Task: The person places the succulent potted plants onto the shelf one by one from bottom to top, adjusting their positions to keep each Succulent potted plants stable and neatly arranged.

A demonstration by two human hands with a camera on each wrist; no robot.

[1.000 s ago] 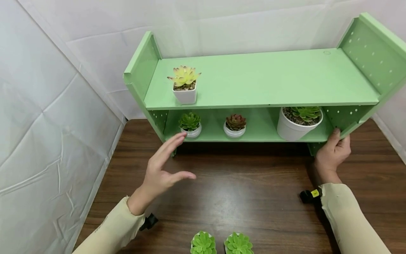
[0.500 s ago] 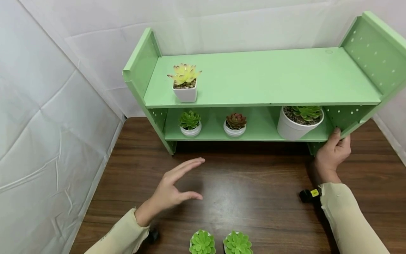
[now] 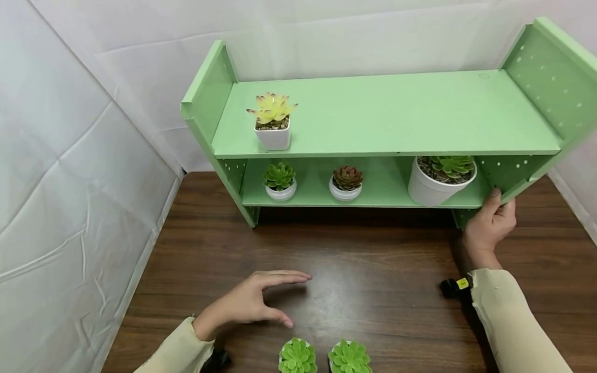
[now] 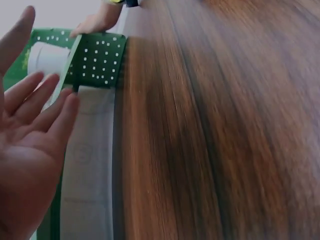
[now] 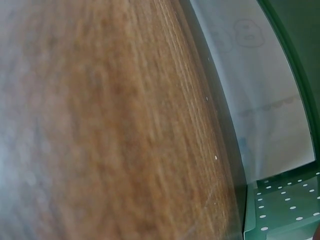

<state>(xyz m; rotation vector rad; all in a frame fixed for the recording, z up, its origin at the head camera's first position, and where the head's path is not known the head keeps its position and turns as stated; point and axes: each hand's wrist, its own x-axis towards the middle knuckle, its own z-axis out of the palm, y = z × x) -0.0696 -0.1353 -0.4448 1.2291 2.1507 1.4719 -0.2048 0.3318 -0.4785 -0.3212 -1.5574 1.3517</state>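
My right hand (image 3: 488,229) grips the lower right side of a green two-tier shelf (image 3: 382,116), thumb on the front edge of the side panel. Over the wooden table my left hand (image 3: 254,299) is held with fingers extended and thumb apart, touching nothing. Just beyond it, near the front, stand two bright green succulents, one on the left (image 3: 297,356) and one on the right (image 3: 350,357). In the left wrist view the left palm (image 4: 25,160) shows with its fingers spread.
A yellow succulent in a square white pot (image 3: 273,137) stands on the upper tier. Below are a small green succulent (image 3: 280,178), a reddish succulent (image 3: 347,180) and a large white pot (image 3: 434,186). White sheeting (image 3: 70,155) borders the table (image 3: 373,269).
My left hand has moved down and toward me, away from the shelf's lower left, to just above the two front succulents. The right hand has kept its grip on the shelf.
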